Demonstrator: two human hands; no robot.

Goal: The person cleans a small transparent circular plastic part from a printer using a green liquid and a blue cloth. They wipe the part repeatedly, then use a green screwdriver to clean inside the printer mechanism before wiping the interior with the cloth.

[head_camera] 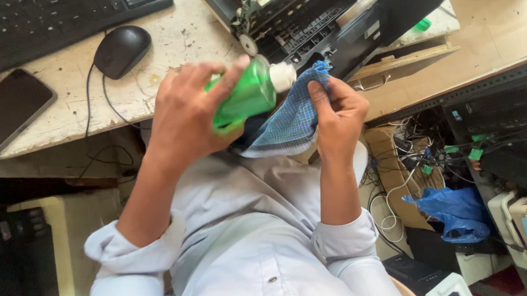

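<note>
My left hand (185, 115) grips a green plastic bottle (246, 97) with a white cap, tipped sideways so the cap points right. The cap touches a blue checked cloth (290, 122) that my right hand (338, 116) holds bunched against it. Both hands are raised in front of my chest, just below the edge of a worn white desk (159, 42). Right behind the hands, on the desk, lies an opened black printer mechanism (297, 14) with exposed rollers and gears.
A black mouse (122, 50), a black keyboard (51, 3) and a dark phone (3, 111) lie on the desk at left. At right are a cardboard box with cables (397, 176), a blue plastic bag (457, 211) and stacked equipment (512, 122).
</note>
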